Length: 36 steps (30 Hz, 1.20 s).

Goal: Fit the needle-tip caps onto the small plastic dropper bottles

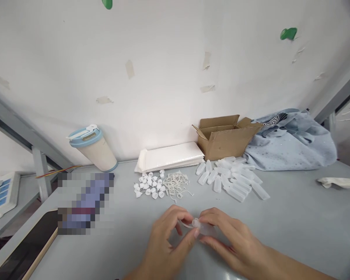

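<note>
My right hand (pixel 233 237) grips a small translucent plastic squeeze bottle (pixel 207 230) low over the table, its open neck turned left. My left hand (pixel 170 237) is closed at that neck, with the thumb against it and a thin white strip (pixel 187 225) between the fingers. Just beyond my hands lie a heap of short off-white strips (pixel 176 183) and, left of it, a group of white pointed caps (pixel 150 184). To the right, more translucent bottles (pixel 231 177) are spread in a loose pile.
Against the wall stand a stack of white padded envelopes (pixel 172 156), an open cardboard box (pixel 229 142) and a light blue cloth bag (pixel 291 144). A tumbler (pixel 97 149), a blurred-out purple item (pixel 87 204) and a phone (pixel 26 245) are on the left. White gloves (pixel 338 182) lie far right.
</note>
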Available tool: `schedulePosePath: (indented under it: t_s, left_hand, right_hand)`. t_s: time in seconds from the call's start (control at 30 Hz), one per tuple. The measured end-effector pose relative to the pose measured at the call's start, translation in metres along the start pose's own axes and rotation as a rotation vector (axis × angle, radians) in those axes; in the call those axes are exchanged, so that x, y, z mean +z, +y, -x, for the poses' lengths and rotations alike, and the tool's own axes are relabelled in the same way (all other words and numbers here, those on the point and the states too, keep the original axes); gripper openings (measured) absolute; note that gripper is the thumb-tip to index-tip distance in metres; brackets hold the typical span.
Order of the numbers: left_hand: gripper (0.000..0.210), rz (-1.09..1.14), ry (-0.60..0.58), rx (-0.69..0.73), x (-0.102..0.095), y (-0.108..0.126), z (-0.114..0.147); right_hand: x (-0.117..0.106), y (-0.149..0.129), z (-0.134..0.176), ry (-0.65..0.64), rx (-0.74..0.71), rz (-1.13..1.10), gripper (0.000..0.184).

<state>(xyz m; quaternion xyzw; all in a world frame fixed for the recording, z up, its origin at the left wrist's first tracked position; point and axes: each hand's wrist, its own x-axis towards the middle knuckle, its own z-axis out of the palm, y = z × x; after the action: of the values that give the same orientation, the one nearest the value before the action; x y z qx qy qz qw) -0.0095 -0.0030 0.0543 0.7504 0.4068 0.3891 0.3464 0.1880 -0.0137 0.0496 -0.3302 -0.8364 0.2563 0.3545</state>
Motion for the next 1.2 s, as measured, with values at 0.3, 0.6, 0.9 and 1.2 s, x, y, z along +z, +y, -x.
schedulePosePath:
  t_s: [0.3, 0.6, 0.9, 1.2]
  left_hand:
    - [0.009, 0.039, -0.112, -0.091, -0.005, 0.01, -0.005]
    - [0.024, -0.065, -0.009, 0.015, -0.008, -0.004, -0.003]
    - [0.035, -0.671, 0.227, 0.657, -0.003, 0.002, 0.0]
    - [0.028, -0.905, 0.261, 0.698, 0.014, 0.003, 0.003]
  right_hand:
    - [-0.001, -0.004, -0.003, -0.007, 0.063, -0.096, 0.032]
    - [-0.001, -0.011, -0.007, -0.012, 0.325, -0.341, 0.03]
    - [0.001, -0.006, -0.011, 0.063, 0.449, -0.428, 0.026]
    - [0.011, -0.005, -0.017, 0.11, 0.525, -0.788, 0.024]
